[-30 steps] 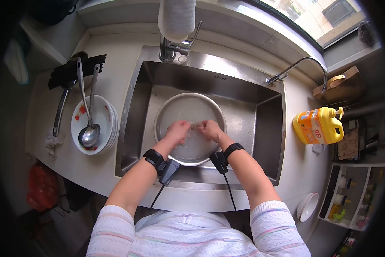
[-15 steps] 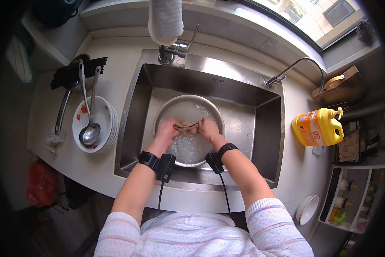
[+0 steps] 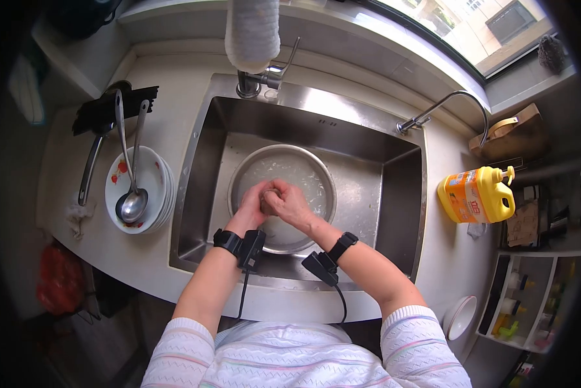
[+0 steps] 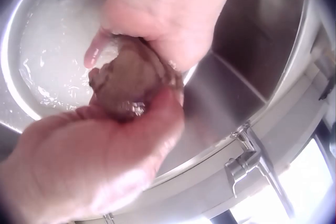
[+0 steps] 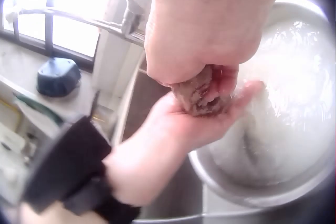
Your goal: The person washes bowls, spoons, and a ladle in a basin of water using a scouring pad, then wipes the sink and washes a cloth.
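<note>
A wet brown cloth (image 4: 128, 79) is bunched up between my two hands, over the left half of a round metal basin (image 3: 333, 200). My left hand (image 3: 252, 204) cups the bundle from below and the left, as the right wrist view shows. From above and the right, my right hand (image 3: 292, 204) closes round it with fingers curled. In the head view the hands cover most of the cloth. Cloudy water (image 3: 297, 169) with bubbles fills the basin, which stands in a stainless steel sink (image 3: 361, 187).
Left of the sink, two ladles (image 3: 134, 205) lie in stacked bowls (image 3: 151, 171), beside a long-handled black utensil (image 3: 91, 161). A faucet (image 3: 248, 84) with a white cover rises behind, a thin spout (image 3: 458, 97) back right. At right stand a yellow pump bottle (image 3: 475, 196) and a bowl (image 3: 460, 317).
The hands were apart and low at the water, then stretched the cloth between them. Now they have come together at the left, the right hand moving left, squeezing the cloth into a bundle.
</note>
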The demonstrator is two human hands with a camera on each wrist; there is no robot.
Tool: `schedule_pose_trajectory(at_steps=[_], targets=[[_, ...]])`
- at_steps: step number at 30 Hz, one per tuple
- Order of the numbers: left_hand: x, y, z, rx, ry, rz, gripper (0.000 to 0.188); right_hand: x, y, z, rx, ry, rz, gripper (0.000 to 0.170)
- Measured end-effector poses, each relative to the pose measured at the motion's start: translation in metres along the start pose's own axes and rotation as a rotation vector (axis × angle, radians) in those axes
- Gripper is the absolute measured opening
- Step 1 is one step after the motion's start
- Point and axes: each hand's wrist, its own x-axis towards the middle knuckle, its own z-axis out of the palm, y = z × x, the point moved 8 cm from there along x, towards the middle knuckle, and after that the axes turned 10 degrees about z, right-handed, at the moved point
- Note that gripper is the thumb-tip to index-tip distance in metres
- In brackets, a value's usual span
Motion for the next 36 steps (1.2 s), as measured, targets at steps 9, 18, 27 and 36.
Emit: schedule_pose_trajectory(at_steps=[9, 18, 27, 36], targets=[[-0.028, 0.036, 0.004, 0.554, 0.212, 0.153, 0.031, 0.022, 0.086, -0.067, -0.584, 0.344, 0.241, 0.019], [-0.024, -0.007, 0.024, 0.294, -0.088, -0.092, 0.024, -0.011, -0.001, -0.034, 0.249, -0.361, 0.121, 0.018], [-0.041, -0.005, 0.061, 0.134, -0.250, -0.050, 0.021, -0.001, 0.026, -0.048, 0.472, -0.044, 0.257, 0.031], [-0.038, 0.000, 0.071, 0.995, -0.380, 0.124, 0.016, 0.007, 0.015, -0.064, -0.413, 0.288, 0.085, 0.033]])
